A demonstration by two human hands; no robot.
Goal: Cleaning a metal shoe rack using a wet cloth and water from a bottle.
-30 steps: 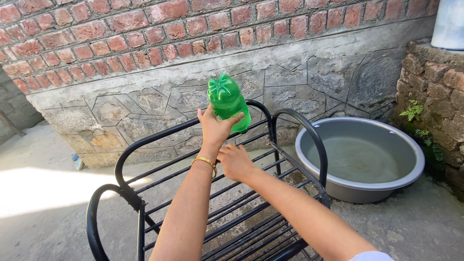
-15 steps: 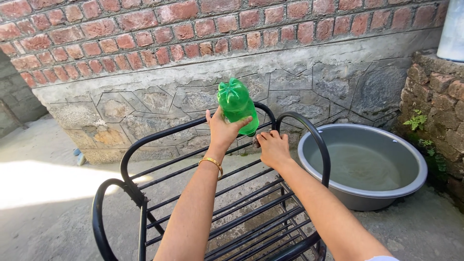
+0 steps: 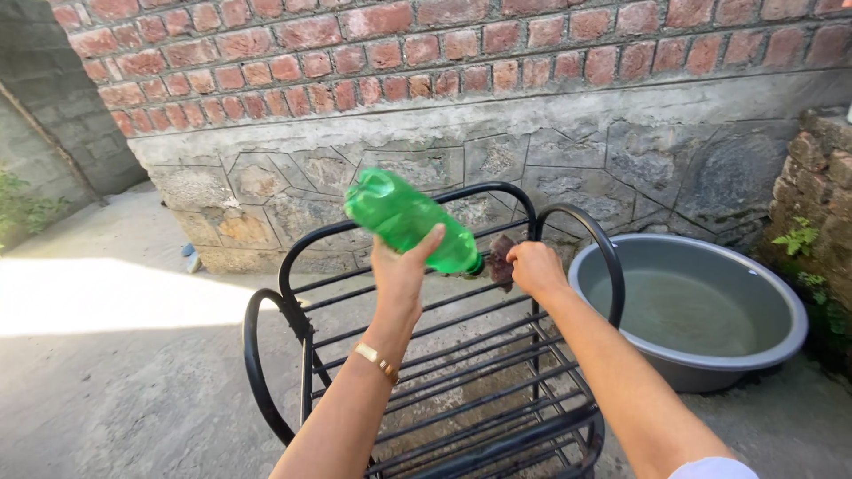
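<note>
Left hand holds a green plastic bottle, grip wrapped around its lower body, thumb on the near side, fingers behind. Bottle is tipped over, base up and to the left, neck pointing down-right toward the right hand. Gold bracelet on the left wrist.

Right hand is closed on a small dark scrub pad or cloth, pressed against the top bar of a black metal rack, right at the bottle's mouth. Cannot tell exactly what the pad is; it is dark and partly hidden by the fingers.

The rack lies on the concrete floor, curved tube ends up, rows of thin bars running across it. Bottle hangs above the rack's far upper bar, not resting on it.

A grey metal basin with water sits on the floor just right of the rack, near the right forearm. Behind everything, a red brick wall over a rough stone base. Some green weeds grow at the brick pillar on the far right. Bright sun patch on the floor at left.
</note>
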